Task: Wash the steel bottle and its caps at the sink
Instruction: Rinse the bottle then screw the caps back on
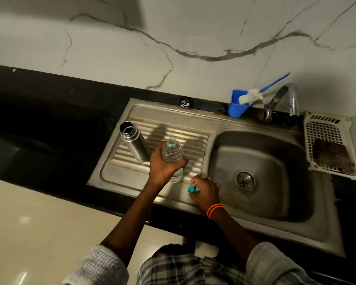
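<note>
An open steel bottle (133, 142) stands uncapped on the ribbed drainboard (195, 128) of the steel sink. To its right, my left hand (162, 164) grips a clear plastic bottle (172, 155) with a teal neck ring, its mouth open. My right hand (205, 191) rests on the sink's front rim and holds a teal cap (191, 189) at its fingertips, with a second pale piece beside it that I cannot make out. The steel bottle's own caps are not in view.
The sink basin (275, 161) with its drain (244, 179) lies to the right, under a curved tap (284, 98). A blue cup (237, 106) holding a bottle brush (255, 95) stands behind. A white basket (329, 145) with a dark scrubber sits far right. Black counter (39, 112) extends left.
</note>
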